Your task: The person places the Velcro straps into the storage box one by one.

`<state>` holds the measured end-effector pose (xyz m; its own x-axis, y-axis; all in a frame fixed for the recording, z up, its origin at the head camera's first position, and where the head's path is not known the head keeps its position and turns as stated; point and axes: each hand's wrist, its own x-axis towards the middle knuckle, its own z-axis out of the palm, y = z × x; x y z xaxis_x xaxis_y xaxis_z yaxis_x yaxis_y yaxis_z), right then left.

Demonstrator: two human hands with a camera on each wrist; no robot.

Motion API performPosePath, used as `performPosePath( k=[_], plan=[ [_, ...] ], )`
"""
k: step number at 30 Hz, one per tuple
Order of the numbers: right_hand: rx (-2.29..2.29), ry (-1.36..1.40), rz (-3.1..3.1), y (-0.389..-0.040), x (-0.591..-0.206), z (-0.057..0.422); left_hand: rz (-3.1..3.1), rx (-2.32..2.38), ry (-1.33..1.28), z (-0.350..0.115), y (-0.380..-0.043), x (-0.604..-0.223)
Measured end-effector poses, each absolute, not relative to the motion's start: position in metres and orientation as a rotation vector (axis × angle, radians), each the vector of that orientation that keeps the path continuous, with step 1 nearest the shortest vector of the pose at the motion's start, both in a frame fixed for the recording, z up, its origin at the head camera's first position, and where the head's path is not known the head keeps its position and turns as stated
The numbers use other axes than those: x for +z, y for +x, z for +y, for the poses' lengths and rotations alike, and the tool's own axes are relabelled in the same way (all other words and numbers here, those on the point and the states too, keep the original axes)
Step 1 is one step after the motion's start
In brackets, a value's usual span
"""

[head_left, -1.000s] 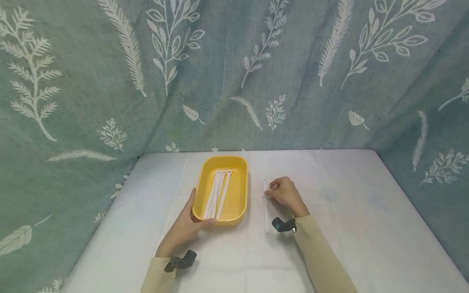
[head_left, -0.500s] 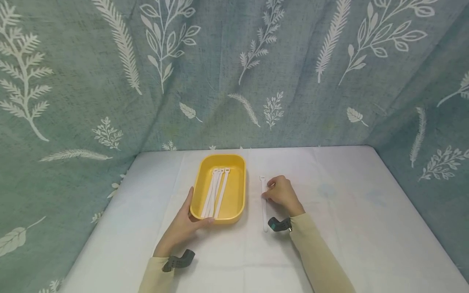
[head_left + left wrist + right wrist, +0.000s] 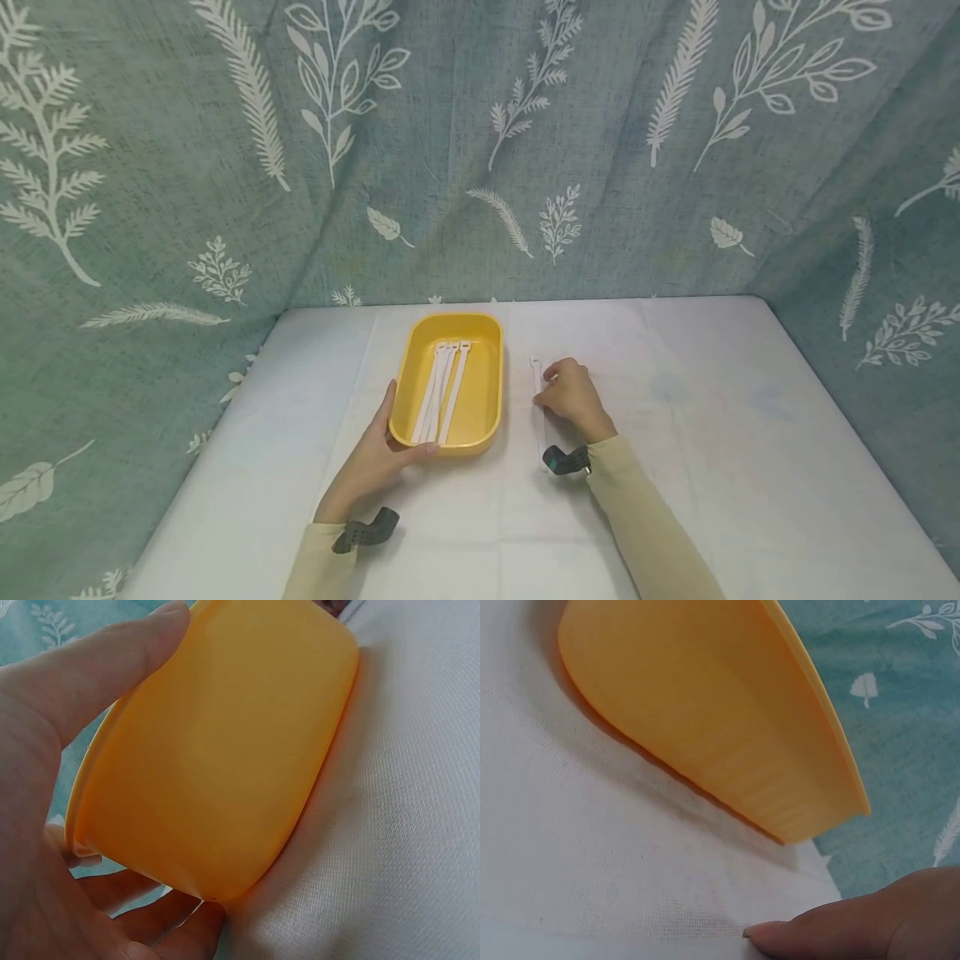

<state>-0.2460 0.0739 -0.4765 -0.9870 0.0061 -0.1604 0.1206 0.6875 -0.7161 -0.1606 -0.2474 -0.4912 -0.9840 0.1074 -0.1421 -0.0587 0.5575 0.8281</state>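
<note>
My left hand (image 3: pixel 367 473) grips a yellow tray (image 3: pixel 482 400) at its near left corner. The thumb lies along the near rim, and the other fingers spread over the left side, as the left wrist view shows. Inside the tray several white cable ties (image 3: pixel 453 392) lie lengthwise, heads at the far end. Right of the tray, one more white cable tie (image 3: pixel 537 377) lies on the cloth, head away from me. My right hand (image 3: pixel 573 396) pinches it below the head; the fingertips' exact contact is partly hidden. The right wrist view shows the thumb (image 3: pixel 840 928) low in frame.
A white cloth (image 3: pixel 712 467) covers the table. Behind it and at both sides hangs a green-blue curtain (image 3: pixel 450 150) with white leaf prints. Each wrist carries a dark camera mount, such as the left mount (image 3: pixel 367 531).
My right hand has shifted slightly left, and the head end of the loose cable tie has moved a little left with it. The left hand and tray stay put; the head view shifted slightly.
</note>
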Motion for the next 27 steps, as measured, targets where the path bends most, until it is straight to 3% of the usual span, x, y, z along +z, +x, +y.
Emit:
performPosePath(
  k=[27],
  plan=[
    [-1.253,-0.004,2.672,-0.2466,-0.4751,0.0735,2.62,1.398,0.042,-0.2489,-0.161,-0.4919]
  ],
)
